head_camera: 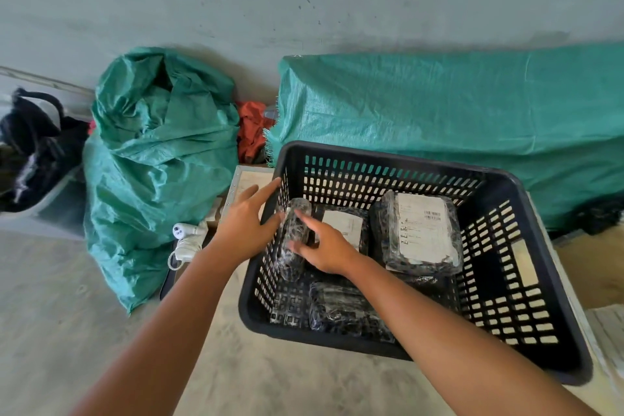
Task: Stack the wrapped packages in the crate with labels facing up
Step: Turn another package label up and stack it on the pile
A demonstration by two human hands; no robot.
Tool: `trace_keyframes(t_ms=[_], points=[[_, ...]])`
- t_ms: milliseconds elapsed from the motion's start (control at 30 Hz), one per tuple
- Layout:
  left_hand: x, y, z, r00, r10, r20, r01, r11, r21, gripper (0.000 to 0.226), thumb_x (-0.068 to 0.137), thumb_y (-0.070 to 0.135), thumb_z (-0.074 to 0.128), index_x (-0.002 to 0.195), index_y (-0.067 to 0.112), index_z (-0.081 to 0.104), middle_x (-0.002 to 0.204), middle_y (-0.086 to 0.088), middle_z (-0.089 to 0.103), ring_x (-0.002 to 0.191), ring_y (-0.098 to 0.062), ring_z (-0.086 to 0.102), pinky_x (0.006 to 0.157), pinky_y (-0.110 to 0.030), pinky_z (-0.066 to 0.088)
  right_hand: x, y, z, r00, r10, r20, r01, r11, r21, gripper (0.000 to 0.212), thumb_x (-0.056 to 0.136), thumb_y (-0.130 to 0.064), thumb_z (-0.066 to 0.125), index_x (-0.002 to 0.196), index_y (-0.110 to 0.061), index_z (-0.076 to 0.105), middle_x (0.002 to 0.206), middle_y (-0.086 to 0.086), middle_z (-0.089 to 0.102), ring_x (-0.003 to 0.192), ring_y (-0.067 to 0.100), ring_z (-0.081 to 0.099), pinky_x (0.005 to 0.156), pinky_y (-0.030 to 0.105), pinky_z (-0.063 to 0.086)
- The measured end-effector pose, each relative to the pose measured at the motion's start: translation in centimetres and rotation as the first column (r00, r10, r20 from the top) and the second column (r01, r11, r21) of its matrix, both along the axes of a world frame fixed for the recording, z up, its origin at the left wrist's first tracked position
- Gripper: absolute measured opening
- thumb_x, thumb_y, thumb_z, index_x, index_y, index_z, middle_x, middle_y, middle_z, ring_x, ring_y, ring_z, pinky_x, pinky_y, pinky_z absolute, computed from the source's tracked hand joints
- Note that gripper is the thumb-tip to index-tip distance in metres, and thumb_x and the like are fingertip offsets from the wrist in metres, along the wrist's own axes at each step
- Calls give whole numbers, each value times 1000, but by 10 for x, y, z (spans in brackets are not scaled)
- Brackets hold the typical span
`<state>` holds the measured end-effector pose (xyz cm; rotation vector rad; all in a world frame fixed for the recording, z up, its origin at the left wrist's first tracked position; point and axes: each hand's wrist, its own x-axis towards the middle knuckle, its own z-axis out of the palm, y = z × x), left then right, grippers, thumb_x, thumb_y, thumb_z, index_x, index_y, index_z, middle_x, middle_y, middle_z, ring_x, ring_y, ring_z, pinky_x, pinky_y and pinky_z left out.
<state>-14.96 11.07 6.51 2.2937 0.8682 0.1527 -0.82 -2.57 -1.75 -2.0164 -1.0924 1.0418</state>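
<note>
A black slotted plastic crate point(526, 284) stands on the floor in front of me. Inside, a wrapped package point(422, 230) at the back right lies with its white label up. A second labelled package point(344, 224) lies behind my right hand. Another dark wrapped package point(344, 311) lies at the front with no label showing. A narrow wrapped package point(297, 236) stands on edge against the crate's left wall. My right hand point(324, 246) grips it from the right. My left hand point(248, 223) is over the crate's left rim, fingers spread, thumb touching that package.
A crumpled green woven sack point(158, 159) sits left of the crate. A long green tarp-covered bundle point(456, 121) lies behind it. Red cloth point(251, 132) shows between them. White plugs and cable point(185, 240) lie beside the sack. Black clothing in a bin point(37, 152) is far left.
</note>
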Motion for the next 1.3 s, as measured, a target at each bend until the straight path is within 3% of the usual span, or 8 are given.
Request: trace_keyframes(t_ms=[133, 233, 500, 700, 867, 967, 1100, 1300], points=[[1, 2, -8, 997, -11, 74, 11, 1000, -1, 66, 98, 27, 61, 156, 42, 33, 143, -1, 56, 121, -20, 56, 89, -23, 39, 2, -5, 0, 998, 45, -32, -45, 999, -11, 77, 94, -48, 69, 159, -45, 26, 167, -1, 29, 126, 20, 61, 115, 47, 40], [-2, 4, -13, 997, -33, 76, 35, 999, -21, 65, 99, 27, 57, 154, 50, 31, 137, 3, 61, 97, -13, 63, 72, -21, 43, -1, -6, 6, 993, -33, -115, 32, 999, -7, 72, 88, -48, 74, 149, -57, 38, 161, -11, 33, 71, 9, 71, 72, 37, 64], [-7, 5, -12, 991, 19, 135, 9, 980, -200, 65, 98, 28, 57, 144, 66, 32, 116, 12, 72, 58, -15, 65, 62, -34, 58, -21, 8, -9, 970, -230, -73, 237, 965, 111, 83, 70, -45, 93, 143, -33, 57, 154, -1, 52, 143, 20, 45, 118, 39, 35], [-5, 5, -14, 983, 66, 169, -20, 965, -263, 66, 97, 23, 58, 139, 70, 38, 114, 29, 65, 51, -11, 59, 52, -29, 56, -13, 2, -8, 941, -293, -169, 316, 940, 130, 77, 79, -20, 84, 149, -28, 53, 155, 6, 50, 60, -3, 67, 53, 9, 46], [-7, 5, -15, 985, 76, 154, -35, 966, -257, 63, 97, 24, 57, 141, 65, 39, 102, 17, 71, 45, -3, 51, 47, -23, 48, 5, -14, 15, 928, -302, -217, 337, 930, 148, 68, 78, -26, 80, 140, -44, 59, 157, -1, 48, 123, 27, 64, 69, 13, 57], [-2, 6, -4, 994, 20, 107, -12, 997, -79, 64, 96, 31, 63, 153, 45, 37, 126, -2, 67, 100, -9, 65, 90, -31, 52, 21, -25, 44, 937, -291, -192, 326, 925, 193, 59, 72, -39, 76, 125, -61, 63, 145, -13, 57, 133, 22, 56, 89, 33, 61], [8, 6, 25, 986, -34, 163, 22, 997, 77, 67, 93, 50, 64, 153, 50, 33, 159, -4, 35, 147, -30, 23, 117, -52, 24, 53, -46, 101, 959, -205, -196, 248, 941, 230, 56, 69, -39, 77, 121, -58, 68, 121, -23, 70, 108, 13, 69, 88, 39, 59], [35, -11, 69, 873, -235, 427, 382, 874, -301, 70, 97, 39, 61, 155, 49, 24, 165, 16, 24, 154, -9, 11, 121, -57, 20, 103, -79, 172, 939, -14, -344, 142, 926, 350, 54, 74, -21, 75, 127, -31, 74, 121, 52, 51, 88, 46, 56, 86, 49, 38]])
